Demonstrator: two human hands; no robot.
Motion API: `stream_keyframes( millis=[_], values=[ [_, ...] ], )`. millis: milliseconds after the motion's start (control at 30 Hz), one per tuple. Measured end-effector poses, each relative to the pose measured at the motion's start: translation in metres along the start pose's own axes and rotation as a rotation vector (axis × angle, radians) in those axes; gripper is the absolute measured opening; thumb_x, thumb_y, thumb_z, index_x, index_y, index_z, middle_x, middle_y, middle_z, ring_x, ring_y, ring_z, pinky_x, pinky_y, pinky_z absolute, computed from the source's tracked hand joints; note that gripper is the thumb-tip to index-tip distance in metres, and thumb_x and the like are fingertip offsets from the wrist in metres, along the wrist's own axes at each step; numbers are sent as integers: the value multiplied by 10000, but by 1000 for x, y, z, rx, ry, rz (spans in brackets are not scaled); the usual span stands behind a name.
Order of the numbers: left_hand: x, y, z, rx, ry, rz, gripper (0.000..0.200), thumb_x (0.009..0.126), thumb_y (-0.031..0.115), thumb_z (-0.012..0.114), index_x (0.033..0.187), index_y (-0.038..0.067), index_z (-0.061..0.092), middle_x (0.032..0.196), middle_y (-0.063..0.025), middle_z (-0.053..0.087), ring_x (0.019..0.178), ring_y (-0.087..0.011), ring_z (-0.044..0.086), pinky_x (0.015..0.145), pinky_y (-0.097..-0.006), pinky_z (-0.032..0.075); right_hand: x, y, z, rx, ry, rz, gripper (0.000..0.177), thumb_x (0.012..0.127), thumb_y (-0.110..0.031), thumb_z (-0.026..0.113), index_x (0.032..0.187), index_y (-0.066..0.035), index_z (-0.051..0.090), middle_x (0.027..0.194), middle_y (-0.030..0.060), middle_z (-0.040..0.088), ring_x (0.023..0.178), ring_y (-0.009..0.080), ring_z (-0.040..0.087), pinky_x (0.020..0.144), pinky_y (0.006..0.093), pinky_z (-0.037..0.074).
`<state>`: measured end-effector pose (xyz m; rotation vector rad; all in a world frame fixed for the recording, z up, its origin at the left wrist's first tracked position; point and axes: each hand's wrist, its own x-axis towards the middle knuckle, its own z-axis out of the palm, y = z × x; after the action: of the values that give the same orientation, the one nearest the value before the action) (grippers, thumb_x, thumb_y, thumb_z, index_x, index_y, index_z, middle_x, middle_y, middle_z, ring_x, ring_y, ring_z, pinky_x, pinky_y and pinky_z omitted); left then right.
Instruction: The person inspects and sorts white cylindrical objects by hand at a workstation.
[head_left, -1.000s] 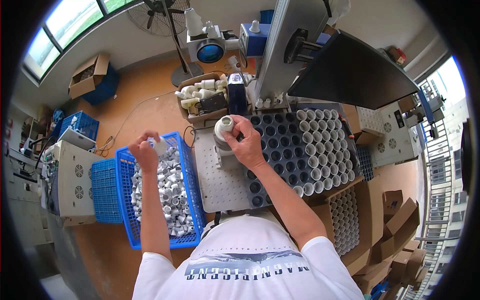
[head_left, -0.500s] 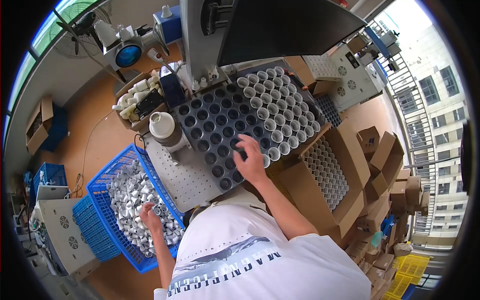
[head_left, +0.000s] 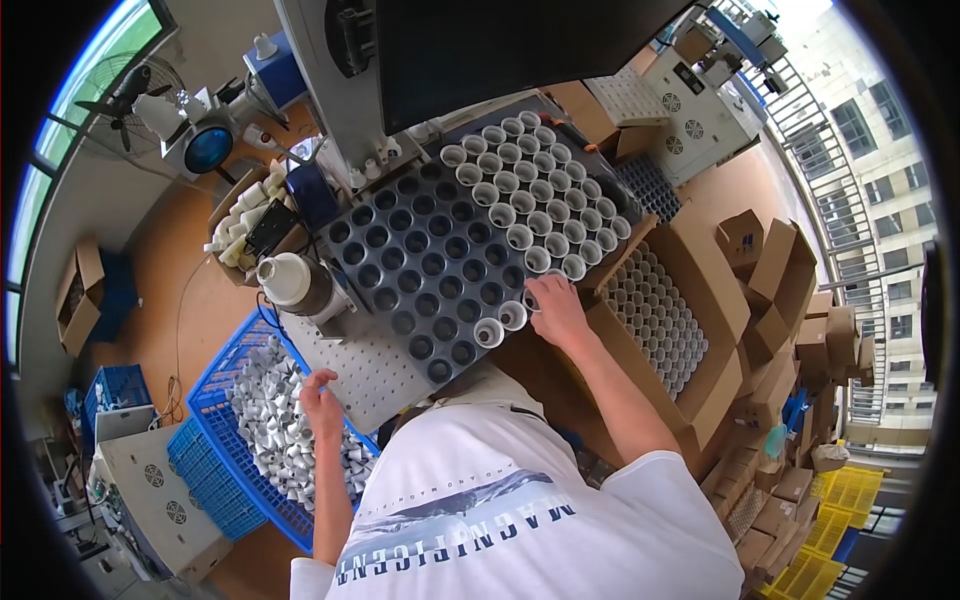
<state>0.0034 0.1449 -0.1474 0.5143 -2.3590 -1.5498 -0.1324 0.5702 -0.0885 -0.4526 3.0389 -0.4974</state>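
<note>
Right fingers (head_left: 543,288) on edge cup (head_left: 529,299), open wells (head_left: 427,302) leftward

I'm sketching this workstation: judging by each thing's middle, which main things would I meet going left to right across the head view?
Blue basket of white parts, perforated metal plate, dark socketed tray, right hand, open cardboard box of white cups, yellow crates.
</note>
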Motion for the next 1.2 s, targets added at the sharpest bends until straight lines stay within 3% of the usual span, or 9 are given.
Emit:
stream_keyframes(
  millis=[67,167,233,400,633,733,867,967,1200],
  values=[
    [-1,2,3,6,-11,11,342,619,-51,365,843,-49,624,835,-139,645,862,-260,602,877,-342,447,1,-4,-23,89,21,60,460,696,-63,649,1148,-55,566,1154,141,555,1097,335,519,924,426,430],
    [-5,4,7,75,-12,-4,357,625,-49,360,855,-32,632,842,-146,653,861,-272,605,881,-353,448,2,-15,-56,483,-25,320,466,688,-130,704,1109,-22,537,1051,153,591,954,313,583,859,397,470],
    [-8,7,6,101,-18,-21,363,631,-45,359,864,-21,637,843,-149,657,857,-280,607,880,-359,450,-1,-15,-50,671,1,344,438,715,-161,727,1073,-22,517,896,96,608,789,183,581,768,306,483],
    [-4,19,3,133,-12,-65,359,636,-47,367,870,-17,638,841,-147,655,867,-291,610,873,-360,454,5,-53,-28,1184,-106,359,389,735,-132,714,1057,-37,517,904,51,586,778,114,562,698,274,473],
    [9,42,15,66,-26,-50,349,622,-71,381,868,-26,625,842,-167,654,870,-289,617,862,-354,456,17,-102,-14,1229,-255,234,346,742,-83,691,991,-30,457,882,52,567,756,98,550,661,260,457],
    [7,45,17,56,-41,-65,341,621,-74,384,866,-32,618,840,-176,654,865,-288,618,853,-347,456,19,-103,-9,1086,-311,192,357,714,-58,700,943,-53,427,924,49,551,814,105,547,710,260,461],
    [1,45,14,68,-46,-71,334,622,-76,385,863,-35,612,839,-178,652,865,-289,616,843,-342,455,17,-111,-2,1007,-288,140,360,679,-85,728,818,-75,396,857,39,537,761,121,456,703,289,419],
    [-2,45,9,64,-50,-92,336,620,-77,384,866,-38,609,835,-181,651,865,-291,616,855,-348,456,15,-118,-2,967,-312,140,350,678,-144,742,789,-48,424,817,61,569,764,157,502,726,311,436],
    [-4,39,2,35,-38,-81,333,615,-77,377,856,-44,604,812,-174,640,866,-289,608,877,-353,454,14,-122,5,1018,-286,167,373,682,-166,753,728,-58,400,712,7,459,681,115,406,622,284,382]
  ],
)
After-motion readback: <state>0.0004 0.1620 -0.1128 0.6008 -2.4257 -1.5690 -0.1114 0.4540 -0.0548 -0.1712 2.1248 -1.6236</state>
